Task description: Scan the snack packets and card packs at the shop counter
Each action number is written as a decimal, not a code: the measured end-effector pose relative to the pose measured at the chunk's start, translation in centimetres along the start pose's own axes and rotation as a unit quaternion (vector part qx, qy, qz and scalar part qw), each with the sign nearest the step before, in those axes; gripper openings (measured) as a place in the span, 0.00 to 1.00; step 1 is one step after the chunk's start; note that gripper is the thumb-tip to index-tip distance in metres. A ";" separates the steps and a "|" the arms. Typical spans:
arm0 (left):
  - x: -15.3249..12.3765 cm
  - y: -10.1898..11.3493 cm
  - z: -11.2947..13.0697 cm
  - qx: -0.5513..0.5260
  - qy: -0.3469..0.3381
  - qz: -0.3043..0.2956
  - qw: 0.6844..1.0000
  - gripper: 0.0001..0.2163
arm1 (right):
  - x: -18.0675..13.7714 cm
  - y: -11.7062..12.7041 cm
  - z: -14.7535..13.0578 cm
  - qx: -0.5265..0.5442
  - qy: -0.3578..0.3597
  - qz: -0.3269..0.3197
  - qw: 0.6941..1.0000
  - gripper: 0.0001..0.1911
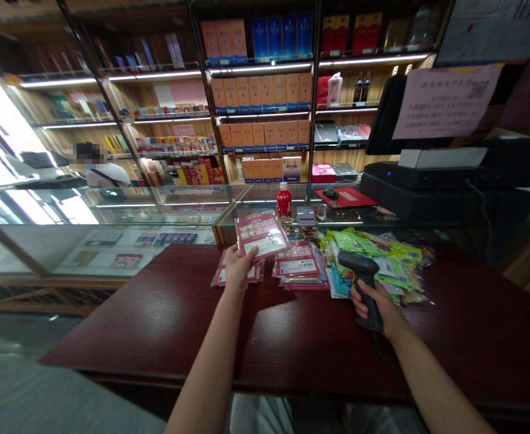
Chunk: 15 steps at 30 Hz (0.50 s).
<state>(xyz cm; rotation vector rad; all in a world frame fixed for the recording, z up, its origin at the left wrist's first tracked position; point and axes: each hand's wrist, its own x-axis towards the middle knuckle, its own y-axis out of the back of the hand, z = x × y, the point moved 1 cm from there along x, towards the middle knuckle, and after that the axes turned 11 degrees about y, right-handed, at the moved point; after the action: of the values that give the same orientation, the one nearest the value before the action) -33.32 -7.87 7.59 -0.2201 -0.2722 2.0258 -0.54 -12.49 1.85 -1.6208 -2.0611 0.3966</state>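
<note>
My left hand (238, 265) is closed on a pink packet (261, 235) and holds it tilted above a small stack of pink packets (222, 276) on the dark red table (156, 313). A second stack of pink packets (299, 266) lies just to the right. My right hand (376, 307) grips a black barcode scanner (359, 274) by its handle, its head pointing toward the packets. Behind the scanner lies a heap of green and blue packets (382, 256).
A glass counter (165, 205) runs behind the table, with a red bottle (283, 200) on it. A black till and monitor (427, 175) stand at the right. Shelves of orange boxes (260, 96) fill the back wall. A person (97, 169) sits far left.
</note>
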 end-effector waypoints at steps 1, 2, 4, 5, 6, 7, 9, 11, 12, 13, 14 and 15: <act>-0.1 -0.9 -0.7 -0.024 -0.013 -0.027 0.999 0.25 | 0.0 0.0 0.0 0.002 0.000 0.001 1.000 0.17; -0.1 -1.7 -1.5 -0.037 -0.020 -0.052 0.998 0.26 | 0.1 0.0 0.1 0.003 -0.001 0.001 1.000 0.18; -0.1 -2.9 -3.1 -0.053 -0.016 -0.091 0.994 0.25 | 0.1 0.1 0.1 0.002 -0.004 0.000 1.000 0.18; 0.0 -3.3 -4.0 -0.062 -0.019 -0.102 0.993 0.24 | 0.1 0.1 0.2 0.000 -0.003 0.000 1.000 0.18; 0.0 -3.6 -4.8 -0.070 -0.026 -0.107 0.991 0.23 | 0.1 0.0 0.2 -0.003 -0.003 0.001 1.000 0.18; 0.1 -3.9 -5.5 -0.075 -0.036 -0.108 0.991 0.21 | 0.0 0.0 0.2 -0.005 -0.001 0.001 1.000 0.18; 0.3 -4.1 -6.9 -0.082 -0.054 -0.101 0.990 0.19 | -0.1 -0.2 0.1 -0.009 0.001 -0.002 1.000 0.17; 0.5 -4.2 -7.9 -0.085 -0.063 -0.091 0.990 0.18 | -0.3 -0.5 0.0 -0.016 0.003 -0.009 1.000 0.17; 0.5 -4.2 -8.3 -0.088 -0.066 -0.087 0.990 0.17 | -0.4 -0.6 -0.1 -0.022 0.002 -0.014 1.000 0.16; 0.6 -4.2 -8.6 -0.091 -0.069 -0.082 0.990 0.17 | -0.5 -0.7 -0.1 -0.029 0.001 -0.019 0.999 0.16; 0.6 -4.1 -8.8 -0.093 -0.070 -0.078 0.990 0.17 | -0.6 -0.8 -0.2 -0.036 -0.002 -0.026 0.999 0.16; 0.6 -4.2 -8.9 -0.095 -0.069 -0.074 0.990 0.18 | -0.6 -0.8 -0.2 -0.043 -0.007 -0.033 0.999 0.17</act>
<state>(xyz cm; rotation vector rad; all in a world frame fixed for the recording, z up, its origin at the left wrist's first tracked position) -27.66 -4.61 0.22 -0.1719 -0.5539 1.8705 -1.03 -13.34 2.30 -1.5970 -2.1625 0.3013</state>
